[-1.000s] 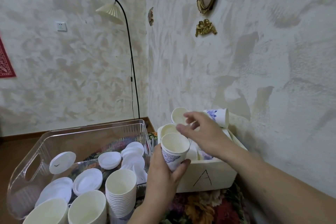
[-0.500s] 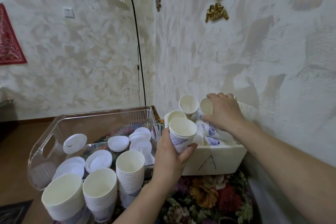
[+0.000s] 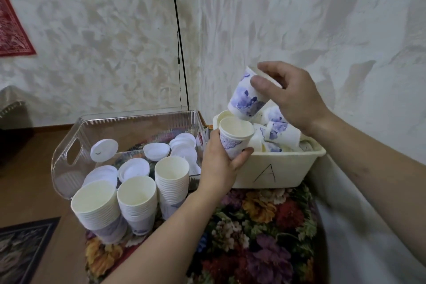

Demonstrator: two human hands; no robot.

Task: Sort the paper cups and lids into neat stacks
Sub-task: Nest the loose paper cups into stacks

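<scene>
My left hand [image 3: 219, 166] grips a white paper cup [image 3: 235, 135] with a blue print, upright, at the near left corner of the cream bin [image 3: 276, 173] marked "A". Just above it my right hand [image 3: 292, 97] holds another blue-printed cup [image 3: 246, 99], tilted with its base pointing down toward the first cup. More loose printed cups [image 3: 282, 132] lie jumbled in the bin. Three stacks of cups [image 3: 138, 205] stand on the floral cloth at the left. White lids [image 3: 156, 151] lie scattered in a clear plastic tub [image 3: 69, 145].
The bin stands against a textured wall on the right. A floor lamp's black stem [image 3: 179, 48] rises behind the tub. The floral cloth [image 3: 253, 226] covers the table front. A dark rug [image 3: 20, 249] lies on the floor at lower left.
My right hand has lifted a printed cup out of the bin and brought it over the cup in my left hand. The view has tilted down slightly.
</scene>
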